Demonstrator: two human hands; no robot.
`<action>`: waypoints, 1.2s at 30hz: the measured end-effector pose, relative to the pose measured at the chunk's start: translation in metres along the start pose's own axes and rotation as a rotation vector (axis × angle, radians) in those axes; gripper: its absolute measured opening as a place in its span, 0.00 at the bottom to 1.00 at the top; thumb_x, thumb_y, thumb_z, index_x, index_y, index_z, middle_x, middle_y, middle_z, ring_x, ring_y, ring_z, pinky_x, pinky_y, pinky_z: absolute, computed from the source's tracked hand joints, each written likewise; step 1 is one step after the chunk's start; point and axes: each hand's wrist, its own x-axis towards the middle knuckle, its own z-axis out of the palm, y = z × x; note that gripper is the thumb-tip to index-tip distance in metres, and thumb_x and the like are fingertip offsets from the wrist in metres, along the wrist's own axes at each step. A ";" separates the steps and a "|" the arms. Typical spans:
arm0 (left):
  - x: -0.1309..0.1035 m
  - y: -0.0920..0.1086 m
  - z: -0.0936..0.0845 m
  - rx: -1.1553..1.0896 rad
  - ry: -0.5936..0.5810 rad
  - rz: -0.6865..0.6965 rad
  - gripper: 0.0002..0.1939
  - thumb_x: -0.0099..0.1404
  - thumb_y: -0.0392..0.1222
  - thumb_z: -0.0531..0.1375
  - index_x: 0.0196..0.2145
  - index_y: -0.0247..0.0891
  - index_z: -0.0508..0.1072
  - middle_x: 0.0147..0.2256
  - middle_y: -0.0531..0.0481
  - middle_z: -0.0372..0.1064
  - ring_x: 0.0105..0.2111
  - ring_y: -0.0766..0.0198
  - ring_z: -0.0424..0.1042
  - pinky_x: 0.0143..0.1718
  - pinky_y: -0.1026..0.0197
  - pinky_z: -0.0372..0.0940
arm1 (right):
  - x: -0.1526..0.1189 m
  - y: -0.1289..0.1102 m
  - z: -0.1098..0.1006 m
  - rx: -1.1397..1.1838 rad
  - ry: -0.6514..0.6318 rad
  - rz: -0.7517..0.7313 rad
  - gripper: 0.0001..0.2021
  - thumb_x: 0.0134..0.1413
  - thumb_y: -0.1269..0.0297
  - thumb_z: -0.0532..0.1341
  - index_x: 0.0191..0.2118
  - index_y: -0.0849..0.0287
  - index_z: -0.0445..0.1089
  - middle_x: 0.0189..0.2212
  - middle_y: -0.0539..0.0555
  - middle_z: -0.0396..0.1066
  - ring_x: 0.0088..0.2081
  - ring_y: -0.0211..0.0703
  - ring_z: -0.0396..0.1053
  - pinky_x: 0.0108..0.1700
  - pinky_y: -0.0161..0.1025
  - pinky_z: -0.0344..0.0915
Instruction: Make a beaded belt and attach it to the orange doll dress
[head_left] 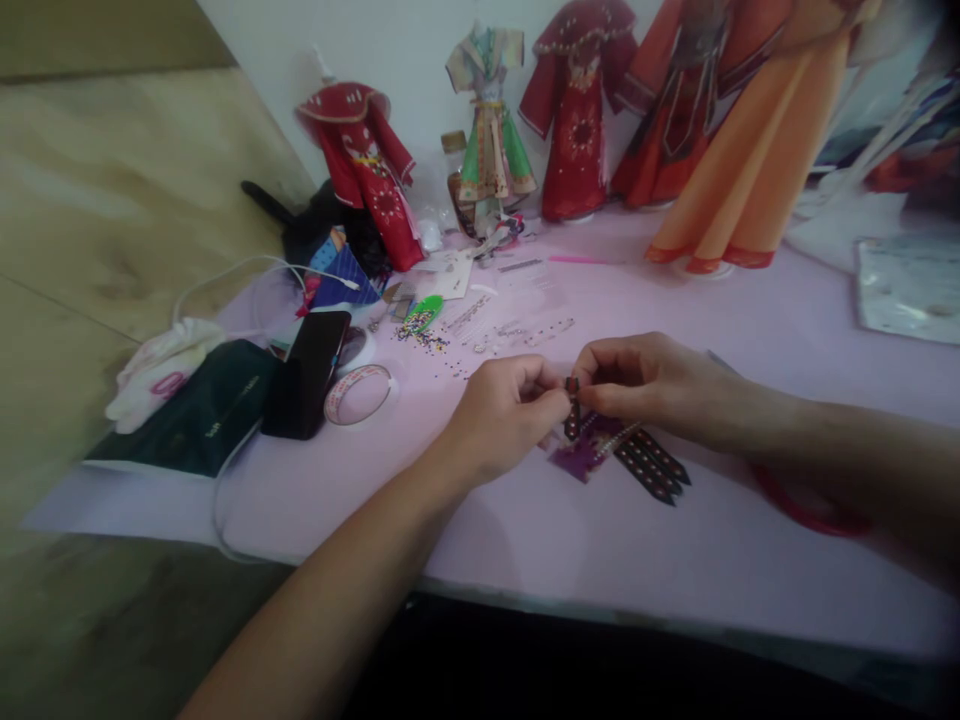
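Dark strip held up by both hands, at the far side of the purple cloth.
The left hand and the right hand pinch its top end, one from each side, so both look about as near. Its long way points down toward the purple cloth. More strips lie just right of that cloth.

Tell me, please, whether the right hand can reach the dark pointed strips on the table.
Probably yes: the pointed strips lie close to the right hand, near ends uncovered, though that hand seems busy with another strip.
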 end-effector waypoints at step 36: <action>0.002 -0.007 -0.003 0.123 0.006 0.085 0.02 0.60 0.35 0.60 0.29 0.36 0.72 0.25 0.55 0.71 0.23 0.71 0.66 0.25 0.67 0.61 | -0.002 0.002 -0.004 -0.353 0.093 -0.194 0.02 0.57 0.69 0.62 0.32 0.56 0.70 0.29 0.49 0.70 0.31 0.38 0.67 0.32 0.35 0.63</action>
